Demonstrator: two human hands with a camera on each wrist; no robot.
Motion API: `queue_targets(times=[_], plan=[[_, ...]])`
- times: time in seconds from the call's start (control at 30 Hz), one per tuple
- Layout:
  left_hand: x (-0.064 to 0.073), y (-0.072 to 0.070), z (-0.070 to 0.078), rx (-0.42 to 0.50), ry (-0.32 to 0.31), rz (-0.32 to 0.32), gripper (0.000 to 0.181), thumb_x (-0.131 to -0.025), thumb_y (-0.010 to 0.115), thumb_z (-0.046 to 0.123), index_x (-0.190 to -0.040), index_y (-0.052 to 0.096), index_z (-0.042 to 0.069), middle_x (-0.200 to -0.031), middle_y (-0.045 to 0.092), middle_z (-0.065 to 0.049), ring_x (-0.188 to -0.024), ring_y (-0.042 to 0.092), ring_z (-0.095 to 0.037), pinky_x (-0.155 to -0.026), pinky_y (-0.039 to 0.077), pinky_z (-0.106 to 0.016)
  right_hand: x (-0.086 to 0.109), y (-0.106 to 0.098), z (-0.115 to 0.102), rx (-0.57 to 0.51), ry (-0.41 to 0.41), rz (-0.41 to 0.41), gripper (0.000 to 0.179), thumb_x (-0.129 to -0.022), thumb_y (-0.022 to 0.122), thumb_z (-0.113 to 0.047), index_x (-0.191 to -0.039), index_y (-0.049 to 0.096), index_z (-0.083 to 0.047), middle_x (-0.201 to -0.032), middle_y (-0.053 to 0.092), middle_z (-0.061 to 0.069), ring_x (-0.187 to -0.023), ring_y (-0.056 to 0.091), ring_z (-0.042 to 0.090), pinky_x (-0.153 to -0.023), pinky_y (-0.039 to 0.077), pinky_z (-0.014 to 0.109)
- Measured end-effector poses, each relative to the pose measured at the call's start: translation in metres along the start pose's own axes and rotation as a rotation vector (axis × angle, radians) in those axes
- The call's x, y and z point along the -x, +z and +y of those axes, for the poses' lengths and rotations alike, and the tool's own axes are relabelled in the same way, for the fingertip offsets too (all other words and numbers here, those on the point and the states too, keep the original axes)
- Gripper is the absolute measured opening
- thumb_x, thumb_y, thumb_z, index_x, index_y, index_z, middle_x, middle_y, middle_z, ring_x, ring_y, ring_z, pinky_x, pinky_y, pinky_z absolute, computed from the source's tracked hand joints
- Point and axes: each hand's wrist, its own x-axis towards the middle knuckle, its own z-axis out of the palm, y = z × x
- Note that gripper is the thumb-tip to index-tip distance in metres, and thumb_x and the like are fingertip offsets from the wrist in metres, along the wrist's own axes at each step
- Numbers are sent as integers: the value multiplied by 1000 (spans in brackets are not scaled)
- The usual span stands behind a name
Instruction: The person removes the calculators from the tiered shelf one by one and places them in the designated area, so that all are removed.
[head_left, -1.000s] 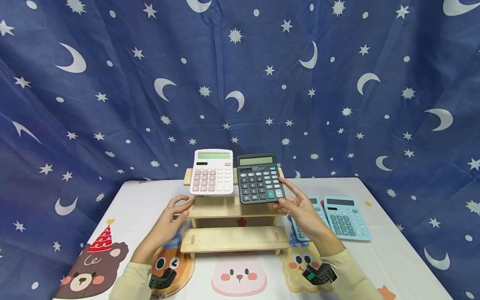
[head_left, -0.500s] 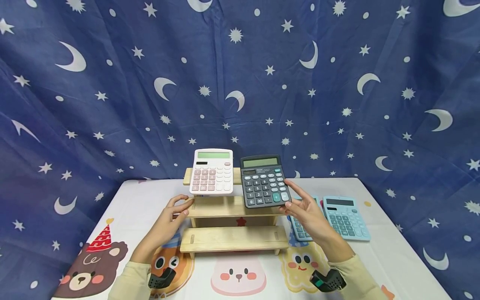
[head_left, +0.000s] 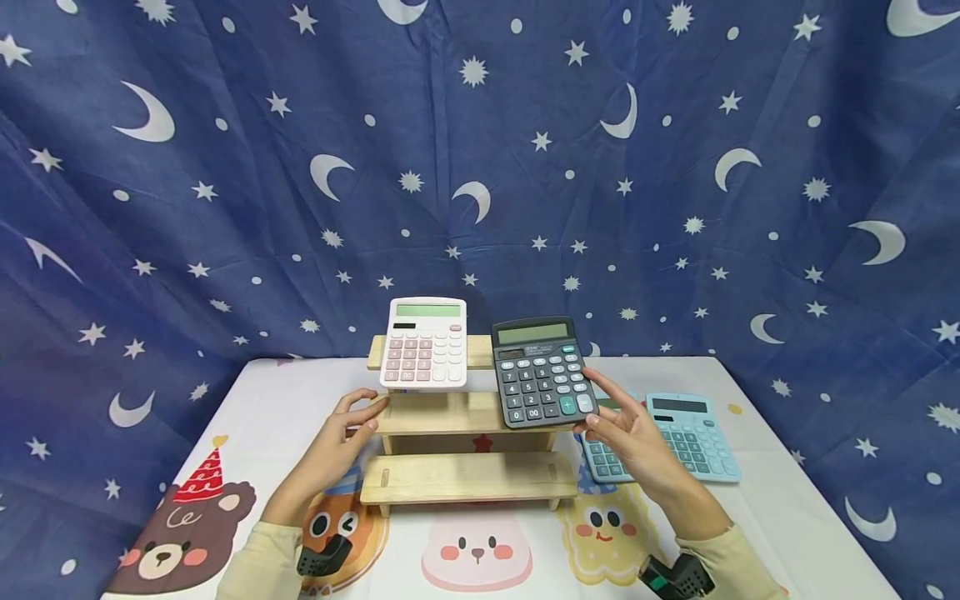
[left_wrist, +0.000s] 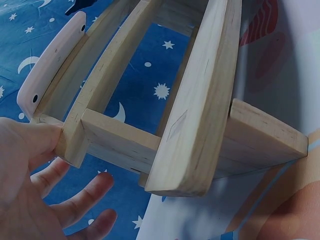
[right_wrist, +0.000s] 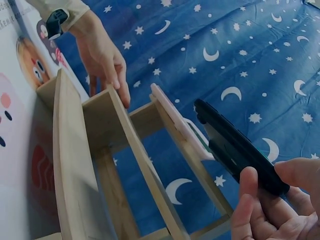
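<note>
My right hand (head_left: 633,442) holds a black calculator (head_left: 542,367) by its lower right edge, and the calculator leans slightly left. In the right wrist view the black calculator (right_wrist: 240,147) shows edge-on, gripped between thumb and fingers. A three-tier wooden stand (head_left: 468,479) sits before me. On its top tier rests a white calculator with pink keys (head_left: 426,343). My left hand (head_left: 333,450) pinches the left end of the stand's middle tier. The left wrist view shows the thumb side of the left hand (left_wrist: 35,175) against that tier, other fingers spread below.
Two light blue calculators lie on the table right of the stand; the nearer one (head_left: 606,462) is partly behind my right hand, the other (head_left: 705,450) beyond it. A white cloth with cartoon animals (head_left: 285,392) covers the table. A blue star-and-moon curtain (head_left: 480,167) hangs behind.
My right hand has drawn the black calculator right and a little down, away from the white one on the top tier. The left hand stays on the stand.
</note>
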Motion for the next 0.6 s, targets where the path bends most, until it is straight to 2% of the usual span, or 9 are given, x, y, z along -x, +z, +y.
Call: queue_targets(times=[0.13,0.3,0.47,0.6], plan=[[0,0,0,-1,4,2,39,-106,49,12,-142,55,-3,-149,42,-20,-131,51,-42,-92,50,-39,5,-3,1,-8,-6,-6,70,-103,53,-5,-163,18,-13,-110,74,-6,-92,70,5,-84,55,23],[0,0,0,0,4,3,39,-106,50,11,-142,55,-3,-149,43,-21,-131,51,-42,-92,50,-38,11,-6,2,-29,-11,-15,71,-103,52,-2,-163,17,-12,-114,73,-5,-93,70,6,-84,55,23],[0,1,-1,1,0,5,39,-106,50,11,-142,55,-3,-149,43,-20,-132,50,-42,-92,50,-36,17,-10,4,-19,10,1,70,-103,51,-3,-163,17,-14,-116,74,-7,-94,70,5,-88,55,24],[0,1,-2,2,2,5,39,-106,50,12,-142,55,-2,-149,43,-21,-133,49,-43,-93,50,-35,22,-13,5,3,12,4,70,-103,50,-4,-163,16,-15,-111,75,-8,-95,70,5,-87,54,24]])
